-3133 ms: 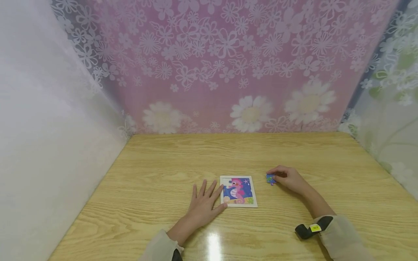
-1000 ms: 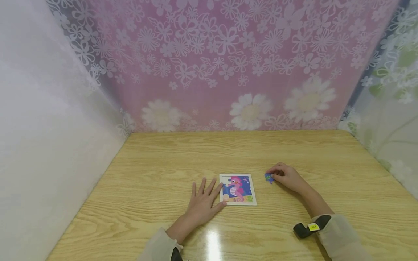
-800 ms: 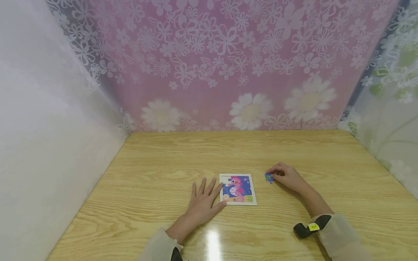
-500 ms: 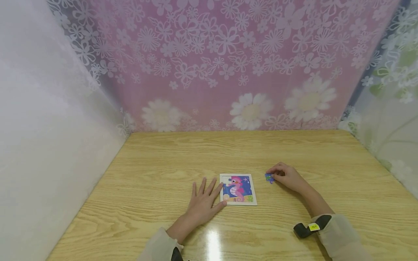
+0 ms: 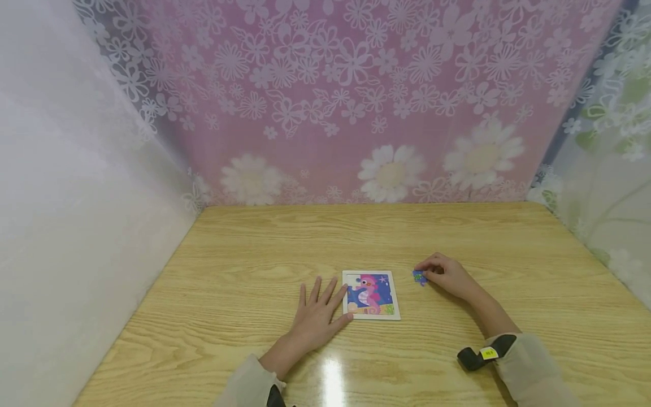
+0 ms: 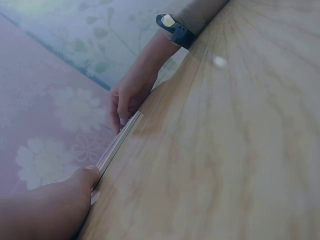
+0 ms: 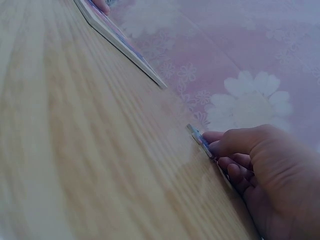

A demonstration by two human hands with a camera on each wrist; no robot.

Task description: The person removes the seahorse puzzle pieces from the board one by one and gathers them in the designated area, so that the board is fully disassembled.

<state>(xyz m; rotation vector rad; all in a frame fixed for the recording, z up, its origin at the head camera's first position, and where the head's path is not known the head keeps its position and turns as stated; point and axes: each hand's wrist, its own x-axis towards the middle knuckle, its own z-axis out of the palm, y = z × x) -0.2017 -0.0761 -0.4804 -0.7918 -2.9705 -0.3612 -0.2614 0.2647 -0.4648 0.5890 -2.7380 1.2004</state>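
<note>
A square seahorse jigsaw puzzle (image 5: 371, 295) in a white frame lies on the wooden table, with a pale gap at its upper left corner. My left hand (image 5: 315, 322) is spread flat, its thumb and index fingertip on the left edge of the frame. To the right of the puzzle, my right hand (image 5: 447, 276) pinches a small blue puzzle piece (image 5: 419, 277) with green marks between thumb and fingers. In the right wrist view the piece (image 7: 199, 140) sits close over the table, its far side hidden by the fingertips.
The wood-grain table (image 5: 264, 243) reaches back to a pink flowered curtain (image 5: 325, 113). A white wall (image 5: 91, 226) closes the left side, and a flowered sheet (image 5: 610, 169) hangs at the right. A black wrist strap (image 5: 480, 355) sits on the right sleeve.
Over three seconds the view has shifted slightly. The right hand keeps its pinch on the puzzle piece, which has turned a little. The left hand stays on the frame.
</note>
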